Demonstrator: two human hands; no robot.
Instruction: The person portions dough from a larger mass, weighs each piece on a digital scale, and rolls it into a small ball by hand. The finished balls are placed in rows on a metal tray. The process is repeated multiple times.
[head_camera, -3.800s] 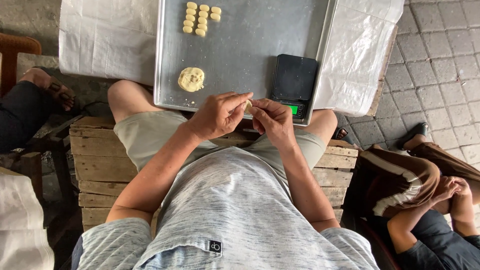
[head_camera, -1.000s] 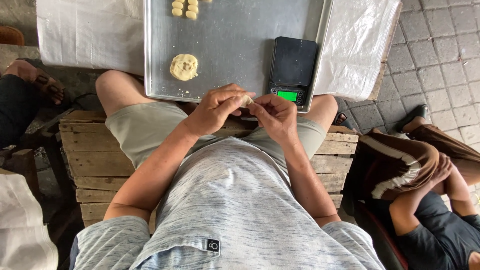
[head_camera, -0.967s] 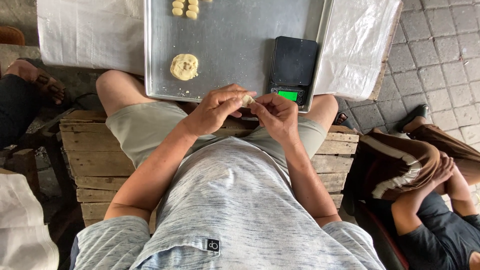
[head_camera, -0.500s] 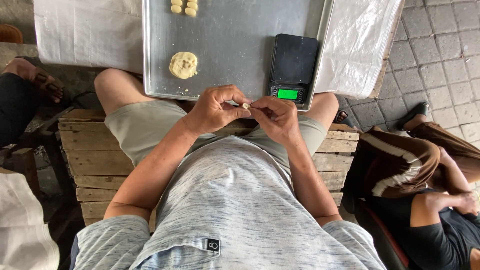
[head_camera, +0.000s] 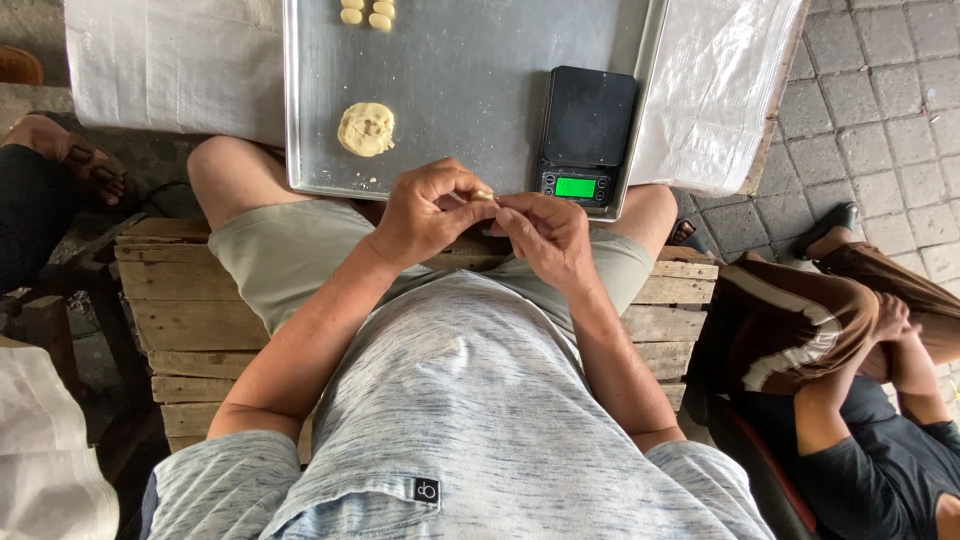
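Between both hands (head_camera: 490, 215), small dough piece (head_camera: 484, 196) above tray (head_camera: 470, 90).

dough piece (head_camera: 485, 196): small, pale yellow, pinched between my fingers (head_camera: 470, 192), mostly hidden
place: just above the tray's near edge

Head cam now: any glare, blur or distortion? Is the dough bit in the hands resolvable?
Head view: soft, even daylight with no hard shadows; dull sheen on the metal tray, not blown out. The scale display glows green. Sharp overall, with wide-angle stretch toward the edges. The dough piece, pinched between left hand and right hand, shows only as a pale sliver, too small for its shape.
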